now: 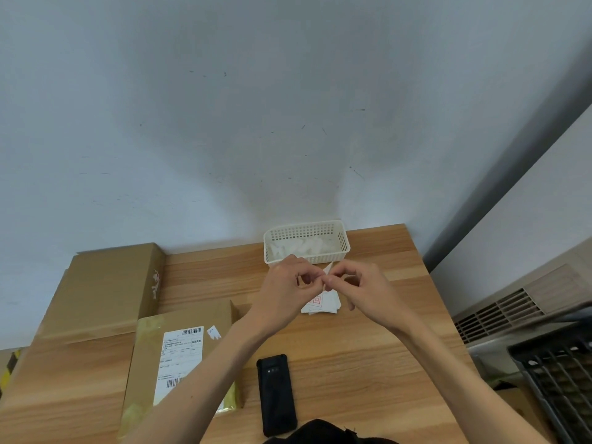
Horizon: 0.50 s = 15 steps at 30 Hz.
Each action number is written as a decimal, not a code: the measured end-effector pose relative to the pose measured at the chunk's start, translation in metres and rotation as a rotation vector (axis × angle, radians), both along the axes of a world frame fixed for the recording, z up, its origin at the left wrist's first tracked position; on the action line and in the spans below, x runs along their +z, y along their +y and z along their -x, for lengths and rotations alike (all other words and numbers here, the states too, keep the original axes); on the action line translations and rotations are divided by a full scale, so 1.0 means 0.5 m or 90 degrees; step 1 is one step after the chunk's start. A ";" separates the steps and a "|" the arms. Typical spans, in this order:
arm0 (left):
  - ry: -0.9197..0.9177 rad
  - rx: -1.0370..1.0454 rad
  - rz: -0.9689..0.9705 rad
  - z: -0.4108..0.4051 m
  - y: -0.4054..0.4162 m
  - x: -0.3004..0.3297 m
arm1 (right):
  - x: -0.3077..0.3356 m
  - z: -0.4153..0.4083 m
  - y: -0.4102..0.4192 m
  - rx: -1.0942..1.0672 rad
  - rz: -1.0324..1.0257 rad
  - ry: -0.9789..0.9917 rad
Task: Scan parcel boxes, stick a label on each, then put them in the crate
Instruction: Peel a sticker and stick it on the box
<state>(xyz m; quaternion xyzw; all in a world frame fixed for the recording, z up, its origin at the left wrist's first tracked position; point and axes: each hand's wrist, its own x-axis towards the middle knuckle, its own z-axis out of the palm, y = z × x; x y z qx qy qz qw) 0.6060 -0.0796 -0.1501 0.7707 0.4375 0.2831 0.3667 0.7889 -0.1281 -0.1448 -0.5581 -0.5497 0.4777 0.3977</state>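
While both hands meet above the table, the left hand and right hand each pinch the same small white label between curled fingertips, held up off the surface. Directly below lies a loose stack of labels with red print, flat on the wooden table. Just behind the hands a white perforated basket sits against the wall, crumpled white scraps inside. Left of the forearms: a parcel box lying flat, shipping label up, a small white sticker near its far right corner. It butts against a larger plain box behind and to its left, which reaches the wall. A black handheld scanner lies face down near the front edge, between the forearms, apart from the parcel box. Bare wood runs from the scanner to the table's right edge. Past that edge, a dark slatted crate sits lower, bottom right.
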 end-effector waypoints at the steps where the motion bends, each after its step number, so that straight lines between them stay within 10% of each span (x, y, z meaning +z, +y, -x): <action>1: 0.005 0.006 -0.006 -0.001 0.000 -0.003 | -0.002 0.001 0.002 -0.007 0.007 0.005; 15: 0.049 0.114 0.020 0.016 0.020 -0.033 | -0.072 0.003 0.042 -0.093 0.067 -0.106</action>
